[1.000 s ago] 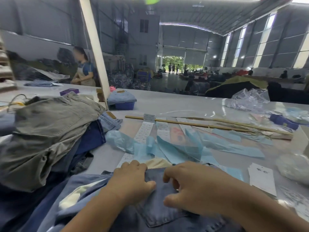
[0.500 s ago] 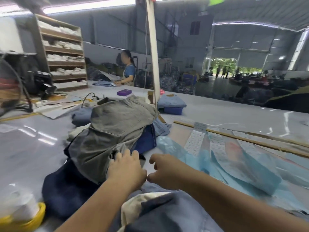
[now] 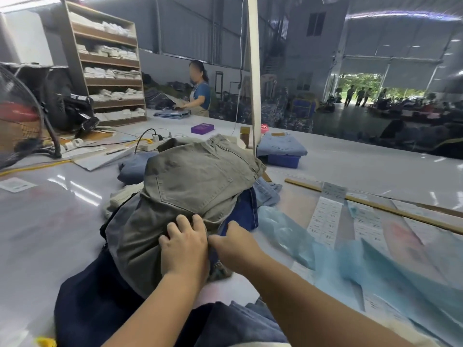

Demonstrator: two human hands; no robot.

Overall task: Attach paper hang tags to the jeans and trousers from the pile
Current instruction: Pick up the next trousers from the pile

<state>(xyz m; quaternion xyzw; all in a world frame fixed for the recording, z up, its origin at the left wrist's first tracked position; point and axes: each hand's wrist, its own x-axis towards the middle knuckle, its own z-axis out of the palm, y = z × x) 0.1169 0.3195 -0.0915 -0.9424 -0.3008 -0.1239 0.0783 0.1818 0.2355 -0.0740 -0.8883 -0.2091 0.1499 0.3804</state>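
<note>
Two bare forearms, no sleeves in view up to frame edge, elbows out of shot. No watch, bracelet or glove on either wrist. Left hand bare: four fingers + knuckles visible, no rings seen, nails short where they show. Right hand bare too, back of hand & thumb side visible, fingertips hidden; no rings seen. Both forearms slim, smooth, no marks or tape.

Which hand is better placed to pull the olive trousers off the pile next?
Left, probably. The left hand already lies on the olive trousers, fingers over a fold at their near edge. The right hand sits at the pile's right side, fingertips tucked under the edge by the dark blue jeans.
</note>
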